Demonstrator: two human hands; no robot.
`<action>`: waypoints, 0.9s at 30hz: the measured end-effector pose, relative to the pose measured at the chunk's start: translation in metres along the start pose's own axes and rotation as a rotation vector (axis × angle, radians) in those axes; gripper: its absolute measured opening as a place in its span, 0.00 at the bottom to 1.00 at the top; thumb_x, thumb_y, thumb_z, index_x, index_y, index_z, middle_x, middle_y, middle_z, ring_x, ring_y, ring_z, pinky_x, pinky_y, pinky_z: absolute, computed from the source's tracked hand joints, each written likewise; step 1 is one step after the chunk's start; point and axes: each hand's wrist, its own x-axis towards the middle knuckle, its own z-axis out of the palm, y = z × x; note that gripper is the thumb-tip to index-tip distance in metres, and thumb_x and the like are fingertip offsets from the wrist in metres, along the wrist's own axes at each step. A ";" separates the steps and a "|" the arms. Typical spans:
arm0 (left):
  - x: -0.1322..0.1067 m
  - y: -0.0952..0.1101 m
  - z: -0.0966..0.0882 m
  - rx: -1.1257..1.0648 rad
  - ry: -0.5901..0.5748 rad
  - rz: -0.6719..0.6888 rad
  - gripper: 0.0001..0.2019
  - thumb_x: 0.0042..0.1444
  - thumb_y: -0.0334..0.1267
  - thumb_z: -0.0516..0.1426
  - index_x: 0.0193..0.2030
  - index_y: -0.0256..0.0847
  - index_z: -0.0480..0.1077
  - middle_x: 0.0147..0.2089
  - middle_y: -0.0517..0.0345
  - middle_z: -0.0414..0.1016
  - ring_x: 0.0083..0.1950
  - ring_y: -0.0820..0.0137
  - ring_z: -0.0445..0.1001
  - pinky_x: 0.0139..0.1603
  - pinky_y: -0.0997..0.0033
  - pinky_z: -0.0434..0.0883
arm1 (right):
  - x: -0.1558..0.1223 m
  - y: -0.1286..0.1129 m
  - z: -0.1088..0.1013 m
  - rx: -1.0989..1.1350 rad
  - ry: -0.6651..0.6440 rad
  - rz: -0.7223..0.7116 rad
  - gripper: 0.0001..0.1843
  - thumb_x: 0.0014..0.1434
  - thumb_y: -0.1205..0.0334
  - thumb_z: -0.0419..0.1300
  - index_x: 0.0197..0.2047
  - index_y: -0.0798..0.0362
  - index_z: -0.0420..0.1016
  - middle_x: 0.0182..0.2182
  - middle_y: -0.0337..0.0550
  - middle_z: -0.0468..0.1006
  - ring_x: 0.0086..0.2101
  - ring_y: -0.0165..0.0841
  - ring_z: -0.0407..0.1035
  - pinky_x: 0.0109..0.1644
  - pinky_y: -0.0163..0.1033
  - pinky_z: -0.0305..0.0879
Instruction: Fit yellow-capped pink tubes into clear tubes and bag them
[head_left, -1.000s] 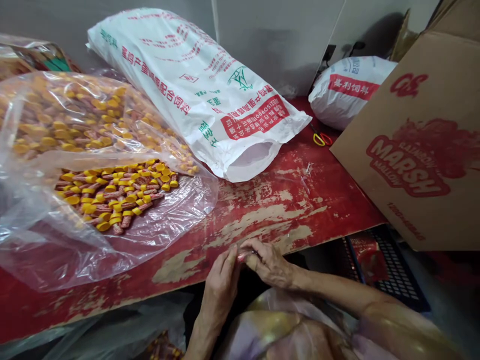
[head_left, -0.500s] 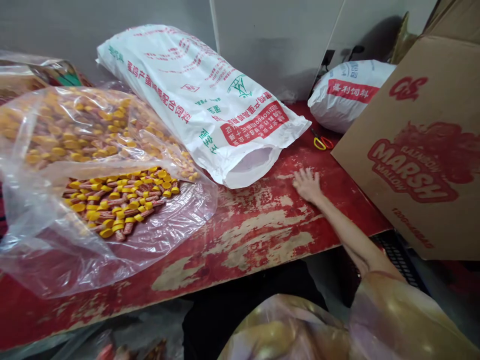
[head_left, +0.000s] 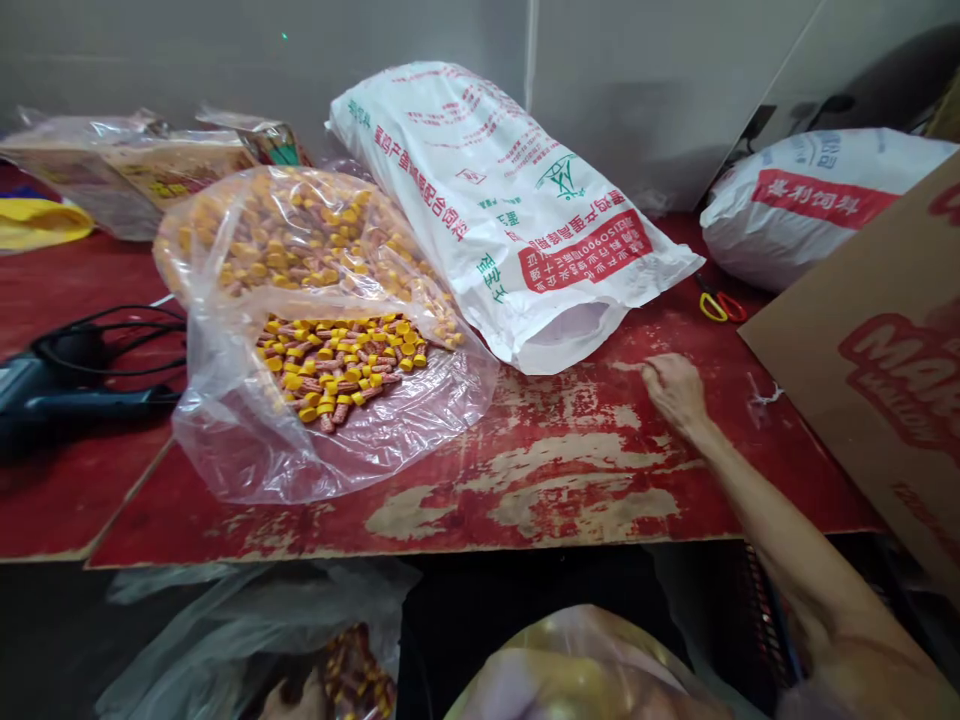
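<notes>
At the far left a dark blue power tool (head_left: 45, 395) lies on the red worktop (head_left: 525, 470), with its black cord looped beside it. Next comes a big clear bag (head_left: 247, 440), open toward the front and full of little red tubes with yellow caps (head_left: 341, 365). The tubes sit close to the flat mouth. I think a bump or a tug on the plastic could send them rolling out and off the edge.

Below the worktop a second clear bag (head_left: 225, 630) holds more tubes. What looks like the left hand (head_left: 289, 700) shows at the bottom edge there. I cannot tell if its grip is open or closed.

A white sack (head_left: 517, 220) with red and green print lies tilted, its open mouth just beside the right hand (head_left: 675, 388). That hand rests on the worktop with its fingers curled almost closed, tips touching the worn paint. I can see nothing held in its grip.

Yellow and red scissors (head_left: 718, 305) lie near, behind the hand, and a quick reach back could hit them. Further right are another white sack (head_left: 817, 205) and a cardboard box (head_left: 885, 370).
</notes>
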 end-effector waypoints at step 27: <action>0.020 0.356 0.007 0.065 0.129 1.158 0.09 0.57 0.31 0.51 0.38 0.35 0.73 0.41 0.39 0.74 0.48 0.52 0.67 0.49 0.50 0.60 | -0.052 -0.123 0.018 1.054 -0.298 0.121 0.26 0.56 0.45 0.53 0.52 0.51 0.70 0.42 0.47 0.76 0.36 0.36 0.70 0.41 0.42 0.67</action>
